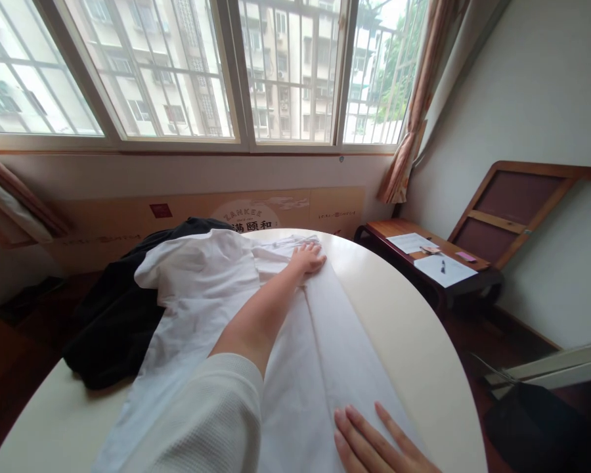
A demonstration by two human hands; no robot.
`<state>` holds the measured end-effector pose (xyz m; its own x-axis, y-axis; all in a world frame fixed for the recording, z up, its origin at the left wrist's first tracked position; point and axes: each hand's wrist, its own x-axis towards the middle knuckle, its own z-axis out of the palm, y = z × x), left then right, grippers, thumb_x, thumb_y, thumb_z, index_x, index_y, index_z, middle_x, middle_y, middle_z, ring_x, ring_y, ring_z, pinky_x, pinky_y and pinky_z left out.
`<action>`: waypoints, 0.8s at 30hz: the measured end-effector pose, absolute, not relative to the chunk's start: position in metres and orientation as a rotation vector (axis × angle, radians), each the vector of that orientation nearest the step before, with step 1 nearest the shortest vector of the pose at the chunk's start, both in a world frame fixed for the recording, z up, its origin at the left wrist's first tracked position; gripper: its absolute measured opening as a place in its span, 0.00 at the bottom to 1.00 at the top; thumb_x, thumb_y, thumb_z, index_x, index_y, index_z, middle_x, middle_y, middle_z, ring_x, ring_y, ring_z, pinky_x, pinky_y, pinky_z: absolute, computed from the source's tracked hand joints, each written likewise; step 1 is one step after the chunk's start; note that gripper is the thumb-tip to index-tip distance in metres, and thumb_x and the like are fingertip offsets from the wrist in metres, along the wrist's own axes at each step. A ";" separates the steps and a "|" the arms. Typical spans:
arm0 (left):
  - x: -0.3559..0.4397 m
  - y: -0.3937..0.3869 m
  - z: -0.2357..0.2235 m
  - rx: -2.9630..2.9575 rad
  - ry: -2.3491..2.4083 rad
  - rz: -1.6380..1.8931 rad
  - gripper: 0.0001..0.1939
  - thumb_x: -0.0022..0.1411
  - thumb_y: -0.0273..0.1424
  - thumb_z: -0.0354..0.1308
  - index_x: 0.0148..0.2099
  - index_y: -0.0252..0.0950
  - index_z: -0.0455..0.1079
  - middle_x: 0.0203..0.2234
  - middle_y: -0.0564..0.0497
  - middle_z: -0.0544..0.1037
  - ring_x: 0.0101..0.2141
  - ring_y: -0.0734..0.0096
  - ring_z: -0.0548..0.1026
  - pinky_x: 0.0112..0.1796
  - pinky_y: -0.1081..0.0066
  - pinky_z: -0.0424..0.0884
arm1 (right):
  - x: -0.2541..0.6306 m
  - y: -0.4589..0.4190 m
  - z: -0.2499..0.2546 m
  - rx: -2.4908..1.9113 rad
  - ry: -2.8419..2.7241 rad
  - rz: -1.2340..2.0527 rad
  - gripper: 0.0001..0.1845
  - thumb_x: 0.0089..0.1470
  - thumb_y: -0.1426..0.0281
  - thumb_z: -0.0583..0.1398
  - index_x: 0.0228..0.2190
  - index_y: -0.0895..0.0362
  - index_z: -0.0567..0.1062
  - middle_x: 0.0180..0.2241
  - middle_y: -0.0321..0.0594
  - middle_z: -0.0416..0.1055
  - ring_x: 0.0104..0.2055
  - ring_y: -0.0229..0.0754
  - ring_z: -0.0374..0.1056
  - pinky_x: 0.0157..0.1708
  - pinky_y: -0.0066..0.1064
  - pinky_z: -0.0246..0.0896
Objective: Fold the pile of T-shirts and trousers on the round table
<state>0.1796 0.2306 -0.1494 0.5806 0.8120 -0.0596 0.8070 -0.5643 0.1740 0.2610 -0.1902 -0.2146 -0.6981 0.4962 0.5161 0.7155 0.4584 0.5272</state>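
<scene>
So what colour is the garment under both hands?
White, seen best in the head view.

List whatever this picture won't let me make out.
Head view:
- Right hand: wrist cut off by the bottom edge.
- White garment: near end cut off by the bottom edge; patch beneath the left hand covered.
- Black cloth: partly hidden under the white garment.
- Papers: any writing too small.

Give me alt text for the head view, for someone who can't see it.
Both hands press flat on a white garment on a round table: left hand at the far end, right hand at the near edge. Black cloth lies left; barred windows face the person.
</scene>
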 end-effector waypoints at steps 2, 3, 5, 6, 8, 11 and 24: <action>0.182 0.240 -0.150 2.627 1.373 0.064 0.40 0.73 0.53 0.41 0.79 0.42 0.48 0.78 0.45 0.43 0.76 0.46 0.41 0.71 0.43 0.40 | 0.268 -0.180 -0.204 -1.104 -2.427 -1.038 0.25 0.70 0.67 0.55 0.64 0.63 0.71 0.73 0.52 0.57 0.77 0.58 0.47 0.73 0.56 0.51; 0.183 0.244 -0.150 2.627 1.379 0.076 0.40 0.72 0.54 0.42 0.79 0.42 0.48 0.78 0.44 0.43 0.76 0.45 0.41 0.71 0.42 0.40 | 0.271 -0.174 -0.201 -1.138 -2.425 -1.016 0.26 0.70 0.67 0.54 0.64 0.64 0.71 0.73 0.54 0.57 0.77 0.59 0.47 0.73 0.56 0.49; 0.184 0.253 -0.151 2.624 1.388 0.100 0.42 0.71 0.55 0.44 0.79 0.41 0.49 0.78 0.42 0.43 0.76 0.43 0.42 0.71 0.42 0.40 | 0.275 -0.166 -0.199 -1.172 -2.427 -0.997 0.26 0.70 0.69 0.54 0.64 0.65 0.71 0.72 0.54 0.59 0.76 0.58 0.48 0.74 0.56 0.46; 0.186 0.257 -0.151 2.621 1.391 0.110 0.43 0.71 0.56 0.44 0.79 0.40 0.49 0.78 0.41 0.43 0.76 0.43 0.42 0.71 0.42 0.40 | 0.276 -0.163 -0.201 -1.172 -2.431 -0.997 0.26 0.69 0.71 0.53 0.64 0.65 0.71 0.71 0.54 0.61 0.76 0.57 0.50 0.74 0.57 0.45; 0.188 0.265 -0.152 2.614 1.399 0.131 0.44 0.70 0.57 0.45 0.79 0.38 0.49 0.78 0.38 0.44 0.76 0.42 0.44 0.71 0.44 0.40 | 0.278 -0.161 -0.209 -1.166 -2.454 -0.993 0.27 0.68 0.75 0.52 0.65 0.64 0.70 0.70 0.54 0.63 0.74 0.57 0.54 0.73 0.57 0.46; 0.193 0.276 -0.154 2.595 1.415 0.168 0.45 0.70 0.58 0.47 0.78 0.38 0.51 0.77 0.38 0.47 0.75 0.41 0.46 0.71 0.45 0.42 | 0.283 -0.162 -0.213 -1.203 -2.491 -0.928 0.30 0.66 0.76 0.52 0.67 0.65 0.67 0.70 0.57 0.61 0.73 0.58 0.57 0.71 0.57 0.52; 0.188 0.229 -0.143 2.775 1.343 0.601 0.20 0.70 0.24 0.47 0.60 0.28 0.70 0.57 0.33 0.75 0.59 0.46 0.70 0.61 0.54 0.61 | 0.365 -0.241 -0.193 -1.319 -2.346 -0.316 0.31 0.75 0.53 0.48 0.69 0.54 0.68 0.64 0.45 0.73 0.64 0.49 0.71 0.56 0.32 0.73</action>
